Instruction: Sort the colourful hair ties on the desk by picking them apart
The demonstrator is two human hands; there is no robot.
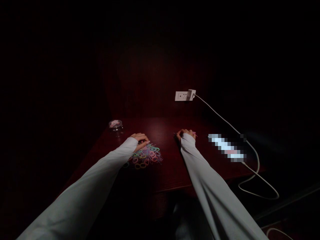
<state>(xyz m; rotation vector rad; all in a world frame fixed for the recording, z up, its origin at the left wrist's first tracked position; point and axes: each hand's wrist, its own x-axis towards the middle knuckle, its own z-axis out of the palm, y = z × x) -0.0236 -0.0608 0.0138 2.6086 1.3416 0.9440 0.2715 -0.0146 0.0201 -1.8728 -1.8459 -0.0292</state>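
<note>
My left hand (pixel 141 137) is open, its fingers stretched out over the back edge of a loose pile of hair ties (pixel 150 154) in pink, green, yellow and purple. Thin purple strands stick out among the rings. Farther right, my right hand (pixel 186 132) is curled downward on the table with bent fingers, and its fingertips are hidden. Bits of pink (pixel 195 134) show at its edge, too small to make out. A round clear container (pixel 115 125) with pinkish pieces on top stands at the far left of the table.
The dark red table (pixel 167 173) meets a wall at the back. A white charger (pixel 191 94) is plugged into a wall socket (pixel 180 96). Its white cable (pixel 220 115) loops down the right side to a blurred, bright device (pixel 226 147).
</note>
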